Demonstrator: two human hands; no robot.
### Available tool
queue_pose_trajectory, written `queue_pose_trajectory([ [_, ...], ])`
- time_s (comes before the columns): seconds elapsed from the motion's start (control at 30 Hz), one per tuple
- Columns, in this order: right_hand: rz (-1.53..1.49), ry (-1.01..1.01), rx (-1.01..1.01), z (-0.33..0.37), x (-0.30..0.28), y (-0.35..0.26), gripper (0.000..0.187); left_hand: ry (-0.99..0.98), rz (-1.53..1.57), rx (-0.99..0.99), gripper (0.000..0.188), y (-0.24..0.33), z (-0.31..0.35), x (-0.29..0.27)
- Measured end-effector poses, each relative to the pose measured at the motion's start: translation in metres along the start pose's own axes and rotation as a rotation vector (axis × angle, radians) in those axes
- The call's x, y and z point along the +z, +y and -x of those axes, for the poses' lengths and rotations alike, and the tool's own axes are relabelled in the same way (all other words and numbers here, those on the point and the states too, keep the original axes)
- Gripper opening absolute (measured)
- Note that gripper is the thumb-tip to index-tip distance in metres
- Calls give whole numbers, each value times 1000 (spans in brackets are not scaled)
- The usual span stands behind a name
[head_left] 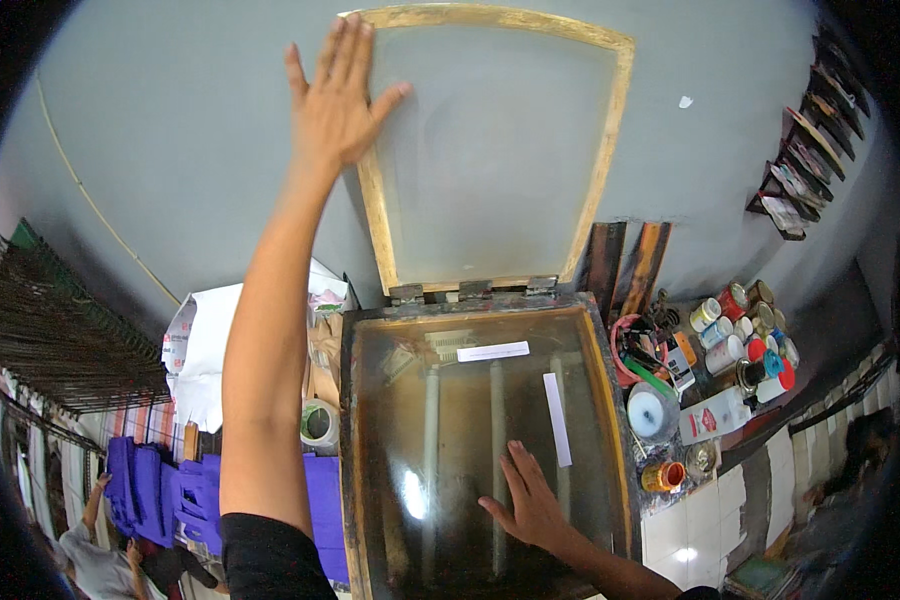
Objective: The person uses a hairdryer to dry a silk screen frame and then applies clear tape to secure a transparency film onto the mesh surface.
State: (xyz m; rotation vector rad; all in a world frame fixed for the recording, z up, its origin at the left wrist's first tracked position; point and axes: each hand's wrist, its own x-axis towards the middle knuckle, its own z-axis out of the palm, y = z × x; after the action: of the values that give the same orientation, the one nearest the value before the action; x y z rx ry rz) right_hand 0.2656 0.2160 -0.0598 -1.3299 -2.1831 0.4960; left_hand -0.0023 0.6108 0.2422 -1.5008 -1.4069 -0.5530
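Note:
A wood-framed mesh screen (490,150) stands raised, nearly upright, on hinge clamps (470,290) at the far edge of a box table. My left hand (338,115) reaches up to its upper left corner, fingers stretched out and laid against the wooden rail. Below, the table's glass top (385,440) shows tubes (431,450) beneath it. My right hand (532,508) rests on or just over the glass with fingers apart, holding nothing. One white paper strip (493,352) lies near the far edge of the glass, another white strip (557,420) near the right side.
Paint jars (720,335), a white bottle (715,415) and an open orange jar (663,476) crowd the right. Purple cloth (140,490), a tape roll (319,422) and white sheeting (205,345) are at left. Another person (105,550) is at lower left; wall racks (805,150) hang right.

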Motion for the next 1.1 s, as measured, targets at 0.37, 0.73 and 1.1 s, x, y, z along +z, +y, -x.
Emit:
queue_pose_trajectory([
  [0.37,-84,91,-45,5,6,6,71,-330,296,275,93,46,180,29],
  [0.73,-118,80,-31,6,5,8,69,-903,830,160,83,43,351,-127],
  [1.1,-136,25,23,5,0,7,69,-240,591,244,91,81,153,-65],
])
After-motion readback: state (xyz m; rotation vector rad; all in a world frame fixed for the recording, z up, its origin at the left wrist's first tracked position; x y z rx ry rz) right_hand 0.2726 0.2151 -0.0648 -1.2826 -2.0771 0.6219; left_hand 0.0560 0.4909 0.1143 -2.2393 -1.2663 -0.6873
